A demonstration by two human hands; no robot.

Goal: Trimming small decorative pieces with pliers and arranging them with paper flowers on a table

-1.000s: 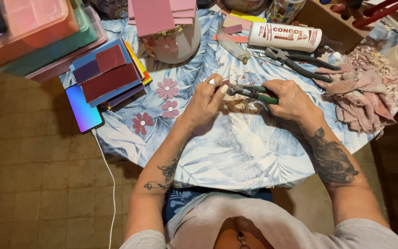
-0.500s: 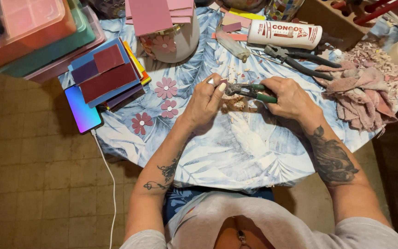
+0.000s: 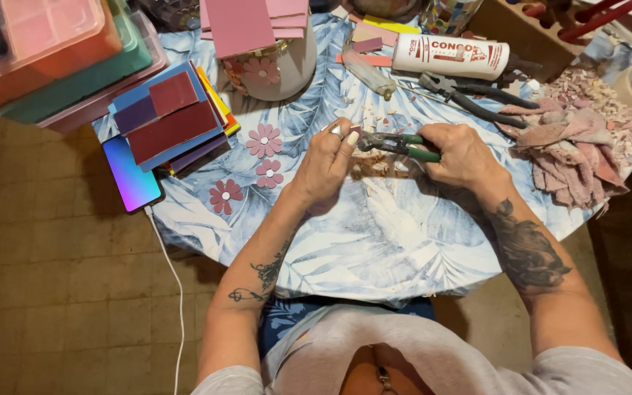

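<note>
Your right hand (image 3: 462, 155) grips green-handled nippers (image 3: 396, 144); jaws at small pink piece (image 3: 355, 131) | your left hand (image 3: 328, 162) pinches it

Warm indoor light from above, evenly bright on the round leaf-print tablecloth (image 3: 374, 241); brown tiled floor (image 3: 60, 292) dimmer toward 9 o'clock; dark at 3 o'clock; focus sharp, slight wide-angle edge stretch.

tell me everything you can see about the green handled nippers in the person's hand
The nippers are a small plier-type tool with dark metal jaws and green-covered handles. They lie roughly level above the leaf-print tablecloth, jaws pointing toward the left hand. The right hand wraps the handles. The jaws meet a small pinkish piece pinched in the left fingertips; it is too small to identify.
</note>
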